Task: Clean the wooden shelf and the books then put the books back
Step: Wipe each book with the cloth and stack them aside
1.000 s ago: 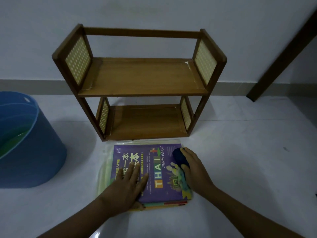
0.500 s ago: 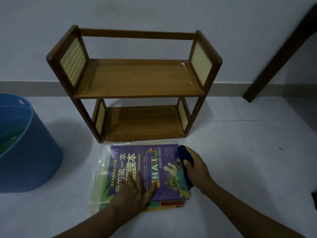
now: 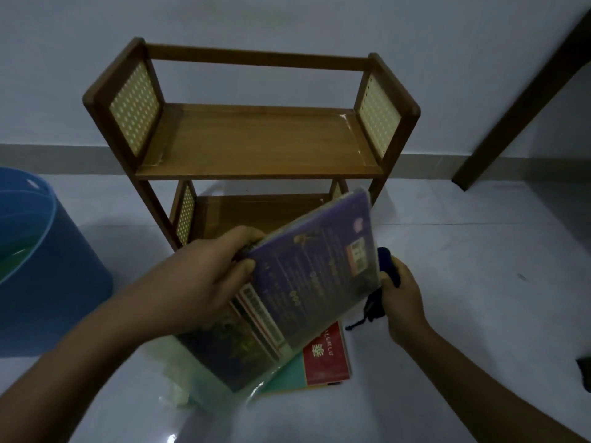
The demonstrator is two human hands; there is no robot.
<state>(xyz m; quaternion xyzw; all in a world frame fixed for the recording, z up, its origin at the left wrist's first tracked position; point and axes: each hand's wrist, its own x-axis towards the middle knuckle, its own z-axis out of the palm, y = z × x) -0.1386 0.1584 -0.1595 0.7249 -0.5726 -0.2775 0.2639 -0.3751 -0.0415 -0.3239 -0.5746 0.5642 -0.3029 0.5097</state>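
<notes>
- A purple book (image 3: 316,276) was gripped at its upper-left corner by the left hand (image 3: 204,279), long axis tilted toward the wooden shelf (image 3: 256,145) directly behind.
- A dark cloth (image 3: 388,266), seemingly bunched, was clutched by the right hand (image 3: 404,298), just beside the book's right edge.

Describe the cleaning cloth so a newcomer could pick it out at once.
Start at the wooden shelf against the wall and look down to the floor in front of it, where the left hand lifts a purple book. Just right of that book, the right hand grips the cloth. It is the only dark blue, bunched fabric there, with a loose thread hanging.
</notes>
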